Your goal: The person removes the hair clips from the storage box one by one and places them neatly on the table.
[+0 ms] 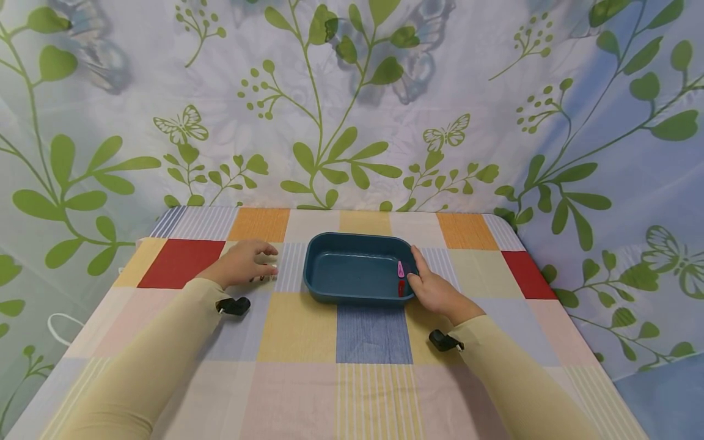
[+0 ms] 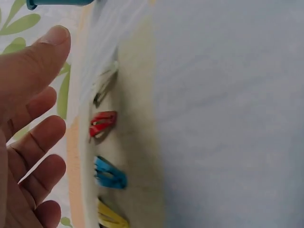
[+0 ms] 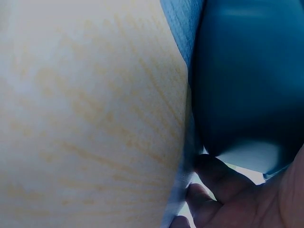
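Note:
A dark blue rectangular tray stands on the patchwork cloth. Inside it, by the right end, lie a pink hair clip and a red hair clip. My right hand grips the tray's right end, thumb at the rim and fingers along the outer wall. To the left of the tray, my left hand hovers with loosely bent fingers and holds nothing. Beside it, in the left wrist view, lie a whitish clip, a red clip, a blue clip and a yellow clip in a row.
The table is covered by a patchwork cloth of coloured squares. Behind it hangs a curtain with green leaves and butterflies. A white cable loop shows at the left edge of the table.

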`<state>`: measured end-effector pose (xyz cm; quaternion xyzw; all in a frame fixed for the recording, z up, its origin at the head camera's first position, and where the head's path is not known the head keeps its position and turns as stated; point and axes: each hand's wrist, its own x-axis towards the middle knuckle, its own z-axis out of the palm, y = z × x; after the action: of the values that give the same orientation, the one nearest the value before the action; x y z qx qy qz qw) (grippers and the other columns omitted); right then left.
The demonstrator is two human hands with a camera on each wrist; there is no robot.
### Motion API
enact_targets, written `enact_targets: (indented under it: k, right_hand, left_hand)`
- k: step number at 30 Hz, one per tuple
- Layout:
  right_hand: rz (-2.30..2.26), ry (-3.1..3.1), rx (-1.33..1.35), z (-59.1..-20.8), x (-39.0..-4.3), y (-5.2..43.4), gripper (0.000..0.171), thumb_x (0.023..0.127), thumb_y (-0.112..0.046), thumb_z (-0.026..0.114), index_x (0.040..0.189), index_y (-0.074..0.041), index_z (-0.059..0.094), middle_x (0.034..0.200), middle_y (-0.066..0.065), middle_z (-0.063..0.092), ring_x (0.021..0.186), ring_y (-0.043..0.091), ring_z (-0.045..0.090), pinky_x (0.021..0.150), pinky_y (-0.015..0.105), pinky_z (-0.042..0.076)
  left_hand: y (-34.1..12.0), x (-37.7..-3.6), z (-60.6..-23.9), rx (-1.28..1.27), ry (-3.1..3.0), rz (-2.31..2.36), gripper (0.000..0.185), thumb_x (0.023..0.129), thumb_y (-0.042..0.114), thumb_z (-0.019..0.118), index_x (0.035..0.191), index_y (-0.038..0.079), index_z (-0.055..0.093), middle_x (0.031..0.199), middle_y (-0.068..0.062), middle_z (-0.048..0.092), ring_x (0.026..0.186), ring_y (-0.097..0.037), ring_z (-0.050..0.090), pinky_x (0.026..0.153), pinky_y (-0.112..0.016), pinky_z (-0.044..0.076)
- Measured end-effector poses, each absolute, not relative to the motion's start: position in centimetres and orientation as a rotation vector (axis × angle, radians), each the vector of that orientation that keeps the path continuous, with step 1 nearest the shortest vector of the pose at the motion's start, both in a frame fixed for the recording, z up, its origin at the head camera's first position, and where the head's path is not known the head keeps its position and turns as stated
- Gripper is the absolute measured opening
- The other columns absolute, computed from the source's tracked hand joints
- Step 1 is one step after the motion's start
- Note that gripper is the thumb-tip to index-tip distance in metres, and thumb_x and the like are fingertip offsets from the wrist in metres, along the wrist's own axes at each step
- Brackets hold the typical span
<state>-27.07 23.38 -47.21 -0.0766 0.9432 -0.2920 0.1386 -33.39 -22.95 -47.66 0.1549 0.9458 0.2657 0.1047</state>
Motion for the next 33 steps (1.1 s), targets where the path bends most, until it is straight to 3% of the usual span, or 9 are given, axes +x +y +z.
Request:
enact_targets:
  k: [13,27,33]
  right_hand:
    - [-0.834,2.730,-0.222,-47.1,-27.1,23.3,0.071,0.113,-0.034,0.027,0.169,-0.020,-0.014,0.162,0.032,0.039,0.138,0.048,0.055,0.117,0.065,0.038]
    - [-0.831,2.735,-0.235,-47.3,-27.0,23.5,0.071,0.113,-0.034,0.027,0.169,-0.019,-0.014,0.157,0.034,0.046,0.132,0.047,0.061,0.114,0.064,0.041]
    - [-0.828,2.738,-0.238,-47.3,-27.1,23.4,0.071,0.113,-0.035,0.026,0.168,-0.021,-0.015,0.162,0.032,0.039,0.139,0.048,0.055,0.117,0.065,0.038]
  left_hand:
    - [-21.5,-32.9,-44.8,0.568,2.856,1.043,0.052,0.097,0.033,0.077,0.140,0.008,0.063,0.135,-0.015,0.066,0.127,-0.035,0.058,0.110,-0.057,0.047]
    - [-15.4,-31.9,-42.8,0.839,2.781,1.113,0.046,0.097,0.028,0.078,0.137,0.011,0.065,0.129,-0.014,0.070,0.118,-0.027,0.064,0.107,-0.051,0.049]
    - [-13.2,-31.8,-42.2,0.927,2.752,1.033,0.044,0.099,0.030,0.076,0.137,0.012,0.064,0.133,-0.011,0.069,0.121,-0.026,0.065,0.107,-0.050,0.050]
